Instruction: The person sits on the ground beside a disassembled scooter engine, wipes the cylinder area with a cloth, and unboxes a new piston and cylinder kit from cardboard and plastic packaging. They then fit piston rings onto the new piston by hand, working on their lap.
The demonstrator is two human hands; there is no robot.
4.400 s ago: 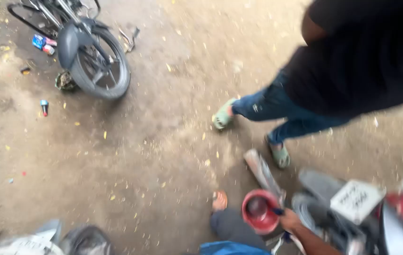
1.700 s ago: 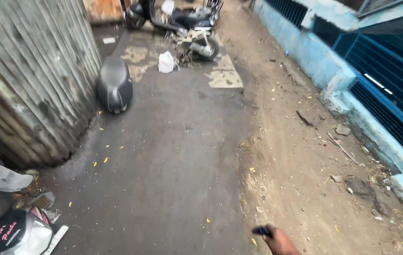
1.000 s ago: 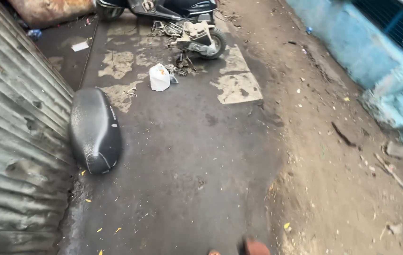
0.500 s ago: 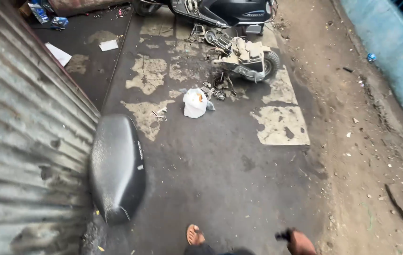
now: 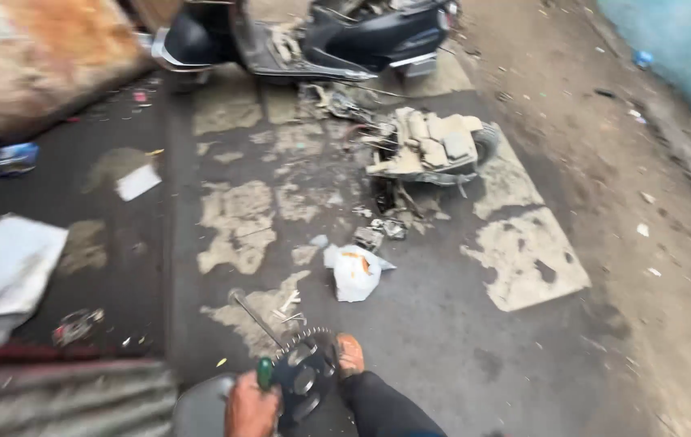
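Across the top centre of the frame your view takes in a dark scooter stripped of its panels, parked on the cracked, patchy pavement that fills most of the picture. Just below it, right of centre, lies its dirty engine and rear wheel assembly, with small loose parts scattered near it. At the left edge sits a crumpled white sheet, and a smaller white scrap lies above it. Near the middle of the frame a white plastic bag rests on the ground, well apart from your hand. At the bottom centre, one hand of yours is closed around a green-handled tool and a dark toothed gear wheel, held low just beside your sandalled foot; which hand it is cannot be told for sure, though it looks like the left. Your other hand is out of view.
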